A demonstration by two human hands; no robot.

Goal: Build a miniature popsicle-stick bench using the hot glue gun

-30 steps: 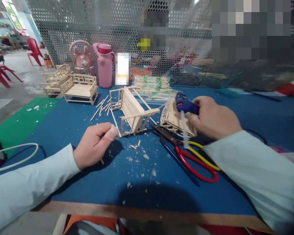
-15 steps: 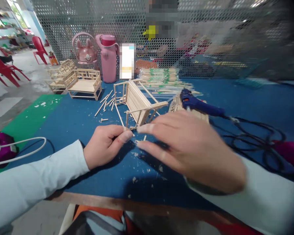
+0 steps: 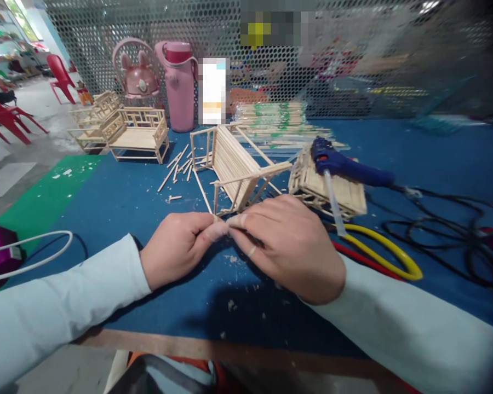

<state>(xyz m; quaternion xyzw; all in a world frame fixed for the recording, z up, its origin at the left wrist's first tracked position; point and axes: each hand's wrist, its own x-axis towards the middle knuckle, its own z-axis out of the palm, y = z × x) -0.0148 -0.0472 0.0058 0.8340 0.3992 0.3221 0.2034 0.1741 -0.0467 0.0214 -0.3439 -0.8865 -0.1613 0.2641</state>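
A small wooden stick frame (image 3: 236, 167) lies tipped on its side on the blue table, with slats across its middle. At its near lower edge, my left hand (image 3: 181, 243) is closed, thumb and forefinger pinched at the frame's corner. My right hand (image 3: 290, 241) meets it there, fingertips pressed together against the left ones. Whatever is between the right fingertips is hidden. Pale wrapping shows on some fingers. Loose short sticks (image 3: 181, 167) lie left of the frame.
A blue glue gun (image 3: 353, 167) rests on a stick-built piece (image 3: 332, 194) at the right, beside yellow-handled pliers (image 3: 394, 257) and black cables. Finished miniature benches (image 3: 137, 137), a pink bottle (image 3: 179, 90) and bagged sticks (image 3: 271, 117) stand at the back.
My right hand has moved left and its fingers have closed against my left fingertips. The pliers' handles now show beside my right wrist. The view has shifted slightly.
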